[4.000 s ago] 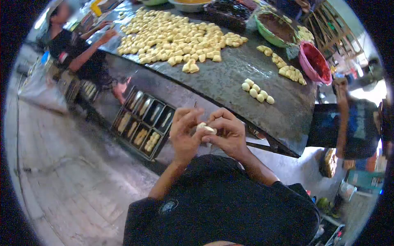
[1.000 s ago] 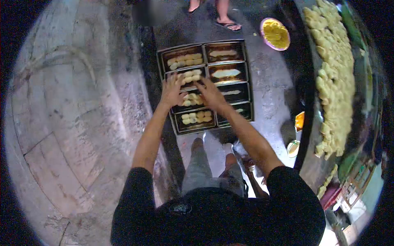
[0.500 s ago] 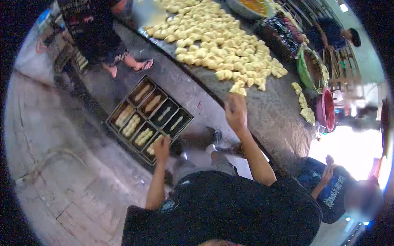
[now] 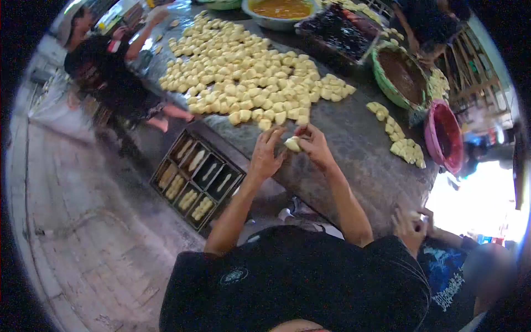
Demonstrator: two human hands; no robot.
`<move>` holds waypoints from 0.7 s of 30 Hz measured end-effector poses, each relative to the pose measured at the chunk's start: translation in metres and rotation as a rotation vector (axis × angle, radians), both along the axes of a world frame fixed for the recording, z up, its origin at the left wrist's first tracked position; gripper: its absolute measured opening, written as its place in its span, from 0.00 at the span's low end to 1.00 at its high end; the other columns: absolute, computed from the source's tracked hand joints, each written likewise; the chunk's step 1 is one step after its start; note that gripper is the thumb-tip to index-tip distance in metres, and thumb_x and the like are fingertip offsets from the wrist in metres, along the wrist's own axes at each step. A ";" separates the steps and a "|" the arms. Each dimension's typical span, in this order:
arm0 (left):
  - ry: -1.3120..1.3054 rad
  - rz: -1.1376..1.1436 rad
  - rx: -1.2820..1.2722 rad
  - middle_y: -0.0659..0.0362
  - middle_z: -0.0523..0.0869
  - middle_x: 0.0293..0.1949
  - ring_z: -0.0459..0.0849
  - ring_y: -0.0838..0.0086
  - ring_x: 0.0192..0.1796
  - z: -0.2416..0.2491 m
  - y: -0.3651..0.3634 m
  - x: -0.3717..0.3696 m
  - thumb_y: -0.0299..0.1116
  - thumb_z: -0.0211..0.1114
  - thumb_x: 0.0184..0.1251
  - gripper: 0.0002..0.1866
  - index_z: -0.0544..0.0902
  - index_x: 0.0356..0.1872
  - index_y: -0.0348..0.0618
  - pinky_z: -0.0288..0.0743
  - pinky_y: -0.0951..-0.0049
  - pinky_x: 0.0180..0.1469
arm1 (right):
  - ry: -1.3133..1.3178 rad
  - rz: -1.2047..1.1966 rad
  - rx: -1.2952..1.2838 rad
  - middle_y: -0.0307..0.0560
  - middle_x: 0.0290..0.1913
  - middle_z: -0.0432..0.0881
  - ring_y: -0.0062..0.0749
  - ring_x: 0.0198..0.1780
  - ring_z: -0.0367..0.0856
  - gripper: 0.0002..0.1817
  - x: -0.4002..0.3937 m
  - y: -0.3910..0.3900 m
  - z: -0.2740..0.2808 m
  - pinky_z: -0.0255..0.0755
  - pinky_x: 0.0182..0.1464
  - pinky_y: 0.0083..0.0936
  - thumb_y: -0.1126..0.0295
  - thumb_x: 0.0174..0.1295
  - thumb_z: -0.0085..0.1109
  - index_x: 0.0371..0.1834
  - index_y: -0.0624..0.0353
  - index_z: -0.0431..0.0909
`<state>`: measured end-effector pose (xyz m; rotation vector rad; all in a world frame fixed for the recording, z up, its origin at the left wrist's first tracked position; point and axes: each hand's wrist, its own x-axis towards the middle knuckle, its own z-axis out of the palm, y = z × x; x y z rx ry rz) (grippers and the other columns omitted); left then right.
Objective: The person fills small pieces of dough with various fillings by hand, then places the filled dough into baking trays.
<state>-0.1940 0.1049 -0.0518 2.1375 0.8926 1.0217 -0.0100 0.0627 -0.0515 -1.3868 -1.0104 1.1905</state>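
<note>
A small piece of pale yellow dough [image 4: 292, 144] sits pinched in the fingers of my right hand [image 4: 316, 148], over the near edge of the table. Beside it, my left hand [image 4: 266, 156] is raised with fingers bent and thumb apart, holding nothing that I can see. Just beyond its fingertips lies the front of a large spread of dough pieces [image 4: 238, 72]. To the left, low beside the table, stands a black baking tin with several compartments [image 4: 221, 207]; shaped dough lies in some of them, and pale streaks mark the dark bottoms of others.
On the dark table [image 4: 343, 133] are a green basin of brown filling [image 4: 401, 77], a pink basin [image 4: 444, 135], a tray of dark filling [image 4: 337, 33] and a bowl of orange liquid [image 4: 282, 8]. Co-workers stand at left, far right and close on my right.
My left hand has left the baking tin and come up to the table edge beside my right hand. The right hand has drawn back slightly from the spread with a dough piece in its fingers.
</note>
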 end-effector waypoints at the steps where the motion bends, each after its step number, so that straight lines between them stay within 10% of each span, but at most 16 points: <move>1: -0.069 -0.121 -0.089 0.50 0.81 0.51 0.82 0.59 0.50 -0.004 -0.002 0.017 0.26 0.66 0.63 0.21 0.78 0.58 0.42 0.75 0.67 0.54 | 0.211 -0.018 -0.058 0.45 0.43 0.83 0.30 0.39 0.82 0.13 0.016 -0.015 0.003 0.76 0.43 0.25 0.75 0.58 0.60 0.47 0.62 0.77; 5: -0.396 -0.449 -0.828 0.62 0.81 0.51 0.78 0.78 0.51 0.005 -0.043 0.071 0.28 0.61 0.72 0.17 0.77 0.60 0.40 0.73 0.74 0.53 | 0.564 -0.165 -0.059 0.44 0.47 0.82 0.29 0.46 0.84 0.13 0.063 -0.084 0.031 0.82 0.47 0.26 0.67 0.71 0.56 0.54 0.62 0.73; 12: -0.209 -0.362 -0.889 0.61 0.84 0.41 0.80 0.78 0.44 0.046 -0.085 0.158 0.35 0.57 0.77 0.15 0.80 0.55 0.37 0.74 0.77 0.48 | 0.340 -0.363 -0.006 0.43 0.47 0.83 0.23 0.46 0.81 0.13 0.110 -0.163 0.049 0.78 0.46 0.23 0.66 0.68 0.62 0.49 0.63 0.79; 16: -0.640 -0.234 -0.454 0.61 0.86 0.39 0.83 0.68 0.46 0.064 -0.115 0.200 0.49 0.53 0.77 0.22 0.83 0.54 0.40 0.73 0.67 0.54 | 0.375 -0.559 0.113 0.42 0.45 0.83 0.22 0.44 0.82 0.12 0.101 -0.172 0.068 0.77 0.45 0.21 0.69 0.65 0.66 0.47 0.64 0.80; 21: -0.334 -0.632 0.305 0.58 0.88 0.45 0.80 0.60 0.61 0.090 -0.105 0.213 0.55 0.55 0.73 0.25 0.84 0.55 0.46 0.69 0.54 0.62 | 0.342 -0.463 0.309 0.45 0.45 0.83 0.28 0.48 0.83 0.18 0.099 -0.186 0.074 0.78 0.50 0.23 0.64 0.61 0.71 0.49 0.63 0.80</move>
